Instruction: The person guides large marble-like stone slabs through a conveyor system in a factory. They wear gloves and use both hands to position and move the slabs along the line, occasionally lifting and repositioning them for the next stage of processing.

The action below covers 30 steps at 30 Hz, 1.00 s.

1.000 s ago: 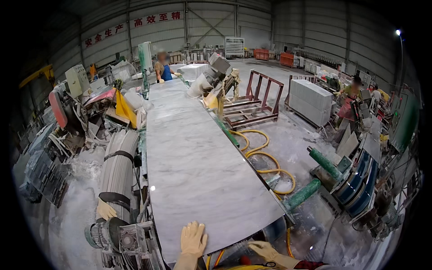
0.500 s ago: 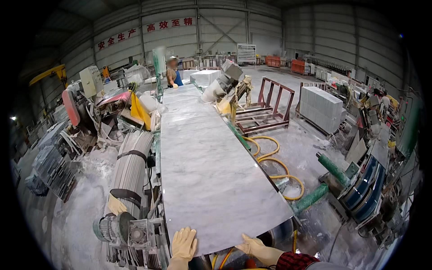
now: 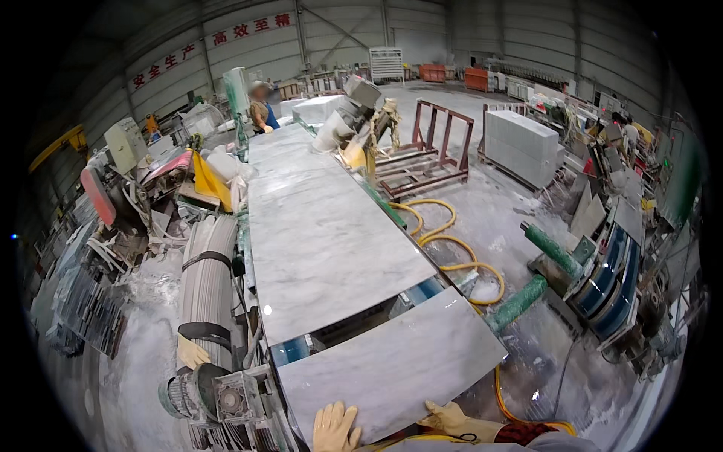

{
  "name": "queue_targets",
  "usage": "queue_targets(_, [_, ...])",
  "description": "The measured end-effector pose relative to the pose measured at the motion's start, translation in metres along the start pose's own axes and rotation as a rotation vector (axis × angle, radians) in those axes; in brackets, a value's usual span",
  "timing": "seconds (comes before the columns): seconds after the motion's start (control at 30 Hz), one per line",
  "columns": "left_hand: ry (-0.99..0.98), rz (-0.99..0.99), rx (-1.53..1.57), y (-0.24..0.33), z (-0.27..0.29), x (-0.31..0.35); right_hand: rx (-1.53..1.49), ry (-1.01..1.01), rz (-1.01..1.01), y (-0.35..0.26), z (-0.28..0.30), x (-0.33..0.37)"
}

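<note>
A grey-white marble slab (image 3: 395, 358) lies across the near end of the roller bench, tilted slightly in line against a longer marble slab (image 3: 331, 233). Between the two runs a dark gap, with a blue belt (image 3: 290, 350) showing through it. My left hand (image 3: 335, 428), in a cream rubber glove, rests on the near slab's front edge with fingers spread. My right hand (image 3: 456, 422), gloved alike, grips that edge farther right, thumb side on top; its other fingers are partly hidden.
A motor (image 3: 184, 392) and bundled strips (image 3: 207, 279) with a loose glove (image 3: 192, 352) flank the bench's left side. On the right are a yellow hose (image 3: 452, 241), green rollers (image 3: 520, 303) and a metal rack (image 3: 433, 151). A person (image 3: 263, 111) stands at the far end.
The near slab has come apart from the long slab, toward me, and a gap has opened between them. Both my hands have shifted right in the picture, and the whole view has moved.
</note>
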<state>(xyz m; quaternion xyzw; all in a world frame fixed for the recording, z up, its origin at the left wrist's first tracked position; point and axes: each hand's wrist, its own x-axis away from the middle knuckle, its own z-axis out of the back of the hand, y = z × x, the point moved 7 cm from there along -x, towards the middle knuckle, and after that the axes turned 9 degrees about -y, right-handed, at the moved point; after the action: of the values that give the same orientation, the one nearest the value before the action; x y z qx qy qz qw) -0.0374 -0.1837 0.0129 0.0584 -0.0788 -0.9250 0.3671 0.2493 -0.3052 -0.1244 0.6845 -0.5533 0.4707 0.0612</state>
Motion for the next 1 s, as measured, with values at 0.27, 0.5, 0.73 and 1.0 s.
queue_targets(0.27, [0.02,-0.082,0.109,-0.051,0.037,-0.193,0.18,0.09,-0.039,-0.008,0.009,0.013])
queue_targets(0.5, [-0.55,0.15,0.27,-0.072,-0.002,-0.254,0.717,0.05,0.037,-0.011,0.026,0.004])
queue_targets(0.73, [-0.643,0.2,0.217,-0.074,0.014,-0.25,0.499,0.009,-0.009,-0.008,0.009,0.004])
queue_targets(1.0, [-0.465,0.191,0.189,-0.013,0.108,-0.204,1.032,-0.236,0.092,0.008,0.017,-0.001])
